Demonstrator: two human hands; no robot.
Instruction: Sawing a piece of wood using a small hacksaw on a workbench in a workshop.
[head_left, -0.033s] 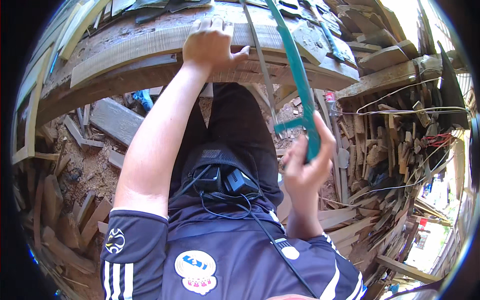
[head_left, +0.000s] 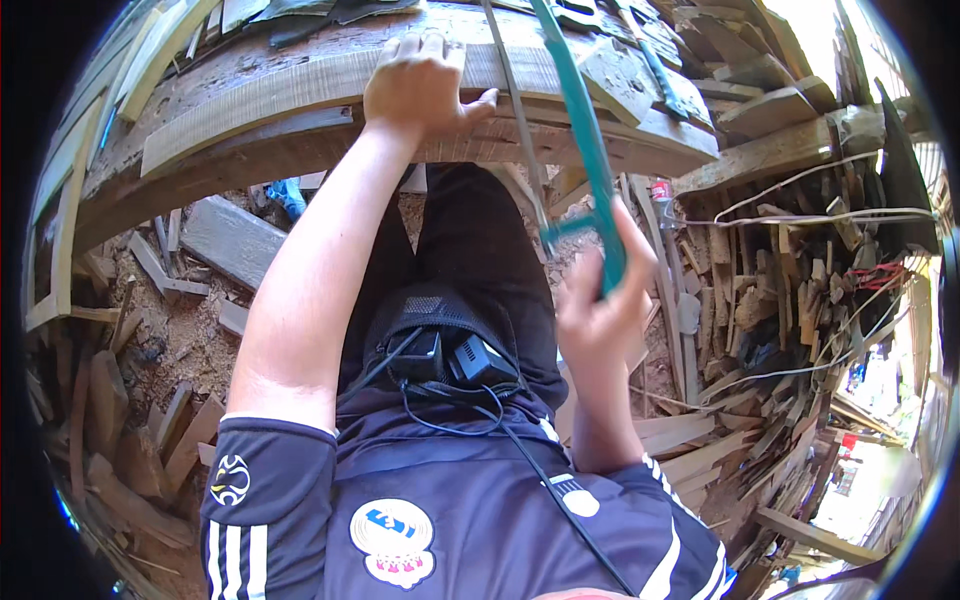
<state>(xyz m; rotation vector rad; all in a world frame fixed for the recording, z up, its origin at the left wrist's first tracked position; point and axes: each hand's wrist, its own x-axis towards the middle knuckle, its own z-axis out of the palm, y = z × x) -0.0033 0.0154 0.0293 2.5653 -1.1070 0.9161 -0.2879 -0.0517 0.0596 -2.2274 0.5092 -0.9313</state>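
Observation:
My left hand (head_left: 415, 90) presses on a pale curved wooden plank (head_left: 270, 92), its fingers bent over the far edge and its thumb stuck out to the right. The plank lies along the near edge of a thick wooden bench (head_left: 180, 160). In my right hand (head_left: 600, 310) is the near end of a teal-framed bow saw (head_left: 580, 110), gripped with closed fingers, slightly blurred. To the right of my left thumb, the saw's thin blade (head_left: 522, 130) crosses the plank. The saw's far end runs out of view at the top.
A blue-handled tool (head_left: 655, 70) lies on the bench at the right. Stacked offcuts (head_left: 790, 290) fill the right side. Scrap boards (head_left: 230, 245) and sawdust cover the ground. A red-labelled bottle (head_left: 661, 200) stands below the bench. A cable (head_left: 530, 465) hangs from my waist pouch.
My right hand and the bow saw have moved slightly forward, away from my body. My left hand and the plank stay in place.

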